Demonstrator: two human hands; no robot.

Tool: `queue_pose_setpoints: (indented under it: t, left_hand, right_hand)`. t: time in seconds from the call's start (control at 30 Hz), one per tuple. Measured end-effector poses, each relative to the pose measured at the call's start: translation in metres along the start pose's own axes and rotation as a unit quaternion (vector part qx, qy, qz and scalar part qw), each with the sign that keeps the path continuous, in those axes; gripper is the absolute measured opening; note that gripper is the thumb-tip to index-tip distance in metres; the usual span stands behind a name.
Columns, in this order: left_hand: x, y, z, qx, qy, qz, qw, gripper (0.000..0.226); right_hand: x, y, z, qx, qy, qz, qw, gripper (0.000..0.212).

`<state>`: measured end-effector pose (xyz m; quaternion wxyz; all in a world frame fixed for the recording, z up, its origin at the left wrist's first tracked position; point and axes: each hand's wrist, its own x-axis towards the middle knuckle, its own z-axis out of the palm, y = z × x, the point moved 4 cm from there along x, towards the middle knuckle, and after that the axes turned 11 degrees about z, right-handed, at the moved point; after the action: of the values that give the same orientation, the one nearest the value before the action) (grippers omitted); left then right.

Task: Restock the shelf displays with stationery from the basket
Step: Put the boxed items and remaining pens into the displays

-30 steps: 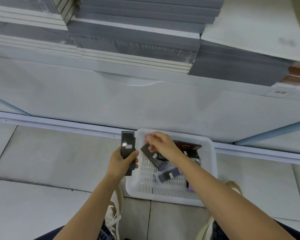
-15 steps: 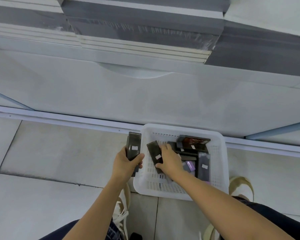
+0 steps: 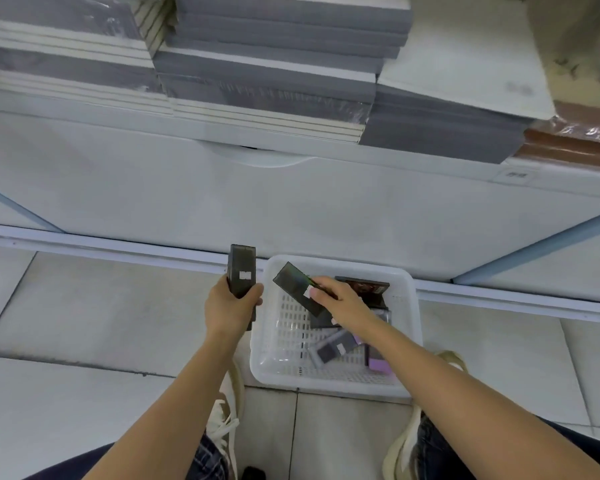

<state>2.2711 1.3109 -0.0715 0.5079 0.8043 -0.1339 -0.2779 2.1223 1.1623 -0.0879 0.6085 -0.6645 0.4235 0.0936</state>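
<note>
A white plastic basket (image 3: 407, 344) sits on the tiled floor against the shelf base, with several dark flat stationery packs (image 3: 335, 349) lying in it. My left hand (image 3: 231, 308) grips a small stack of dark packs (image 3: 242, 271) upright, just left of the basket. My right hand (image 3: 340, 299) pinches one dark pack (image 3: 297, 289) and holds it tilted above the basket's left half. Each pack carries a small white label.
Above, the white shelf (image 3: 291, 202) bears stacks of grey and white notebooks (image 3: 267, 74), with brown ones (image 3: 575, 143) at the right. My shoes (image 3: 226, 420) stand on the floor tiles just before the basket.
My right hand went down into the basket, took hold of a dark pack and lifted it clear. The left hand kept its stack, raised slightly. The view tilted up a little.
</note>
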Motion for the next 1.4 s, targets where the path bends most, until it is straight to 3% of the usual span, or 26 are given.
queue_pose_setpoints:
  t: [0.13, 0.27, 0.4, 0.67, 0.83, 1.0, 1.1, 1.3, 1.4]
  left_hand:
    - [-0.002, 0.047, 0.000, -0.068, -0.044, 0.028, 0.996, 0.019]
    - [-0.012, 0.092, -0.007, -0.021, -0.061, 0.096, 0.993, 0.024]
    - [-0.027, 0.134, -0.015, -0.023, -0.069, 0.132, 0.989, 0.022]
    - [-0.064, 0.221, -0.045, -0.086, -0.137, 0.144, 0.976, 0.019]
    - [-0.085, 0.271, -0.060, -0.145, -0.207, 0.176, 0.951, 0.028]
    - [-0.100, 0.317, -0.067, -0.191, -0.229, 0.232, 0.926, 0.036]
    - [-0.106, 0.343, -0.075, -0.172, -0.202, 0.279, 0.923, 0.044]
    - [-0.109, 0.391, -0.091, -0.163, -0.168, 0.367, 0.900, 0.013]
    - [-0.104, 0.410, -0.100, -0.174, -0.150, 0.388, 0.892, 0.015]
  right_hand:
    - [-0.035, -0.040, -0.021, -0.033, -0.053, -0.038, 0.997, 0.019]
    - [-0.068, -0.083, -0.050, 0.040, -0.002, -0.104, 0.994, 0.037]
    - [-0.106, -0.125, -0.067, 0.105, -0.004, -0.160, 0.981, 0.015]
    - [-0.187, -0.201, -0.087, 0.254, -0.135, -0.298, 0.910, 0.024]
    - [-0.218, -0.246, -0.099, 0.188, 0.050, -0.336, 0.921, 0.021]
    - [-0.250, -0.289, -0.118, 0.177, 0.186, -0.390, 0.885, 0.022]
    - [-0.265, -0.313, -0.127, 0.157, 0.196, -0.400, 0.881, 0.031]
    - [-0.298, -0.362, -0.149, 0.059, 0.226, -0.449, 0.862, 0.022]
    - [-0.309, -0.390, -0.166, 0.042, 0.275, -0.465, 0.840, 0.022]
